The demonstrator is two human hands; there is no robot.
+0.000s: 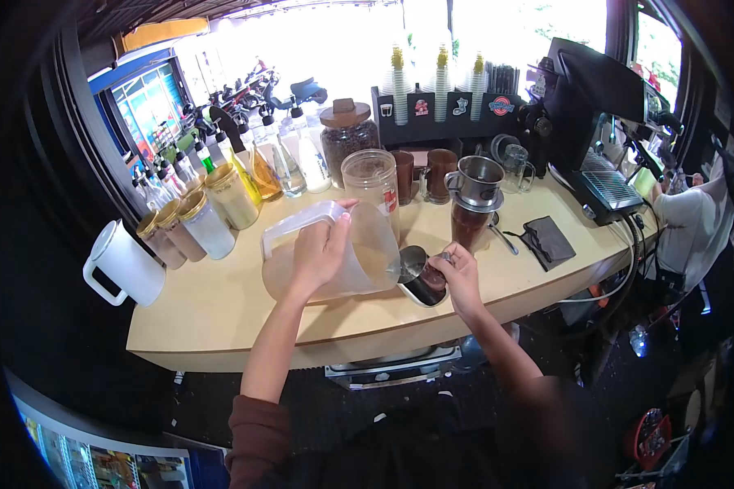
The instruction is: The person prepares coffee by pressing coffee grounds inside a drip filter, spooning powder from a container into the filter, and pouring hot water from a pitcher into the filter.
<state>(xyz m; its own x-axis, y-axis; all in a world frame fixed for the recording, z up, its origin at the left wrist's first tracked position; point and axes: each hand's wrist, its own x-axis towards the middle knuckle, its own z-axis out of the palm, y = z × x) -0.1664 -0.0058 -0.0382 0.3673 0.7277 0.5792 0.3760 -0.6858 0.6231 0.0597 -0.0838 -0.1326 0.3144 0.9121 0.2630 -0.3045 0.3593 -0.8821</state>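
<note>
My left hand point(322, 248) is closed around the handle of a translucent plastic pitcher point(365, 273), tilted to the right above the counter. Its mouth is at the rim of a small metal milk jug point(420, 287). Water appears to run from one into the other. My right hand point(462, 281) grips the jug's handle, holding the jug tilted near the counter's front edge. Just behind stands a metal drip filter point(475, 179) on a glass of brown liquid point(470, 226). A clear plastic jar point(371, 173) stands behind the pitcher.
On the counter point(212, 322) are a white jug point(126, 261), lidded canisters point(205, 226), pump bottles point(289, 159) and a jar of beans point(351, 145). To the right lie a spoon point(504, 236) and a dark cloth point(550, 243), before an espresso machine point(591, 138). Another person's sleeve point(689, 208) shows far right.
</note>
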